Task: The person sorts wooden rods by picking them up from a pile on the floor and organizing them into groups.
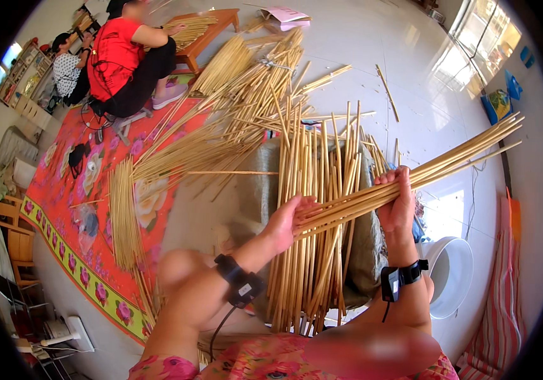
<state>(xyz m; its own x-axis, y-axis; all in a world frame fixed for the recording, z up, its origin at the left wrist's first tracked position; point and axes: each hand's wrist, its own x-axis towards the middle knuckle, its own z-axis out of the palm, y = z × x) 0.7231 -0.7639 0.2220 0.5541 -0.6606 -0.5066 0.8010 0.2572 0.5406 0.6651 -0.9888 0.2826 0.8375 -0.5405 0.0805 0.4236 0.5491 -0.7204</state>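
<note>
A bundle of straw-coloured stalks [468,154] slants across in front of me, rising to the right. My right hand [397,201] is closed around its middle, with the far ends fanning out past the fist. At the bundle's lower left end, my left hand [287,223] touches the stalk ends with its palm, fingers stretched out rather than wrapped round. Beneath both hands, many loose stalks [303,266] lie lengthwise over a grey-green cloth [368,253]. Black bands with small boxes are strapped on both wrists.
Heaps of stalks [227,66] cover the floor and the red floral mat [56,190] at left. A person in red [114,60] sits by a wooden table [211,31]; another person [69,73] is behind. A white bucket [452,275] stands at right, near striped fabric [496,304].
</note>
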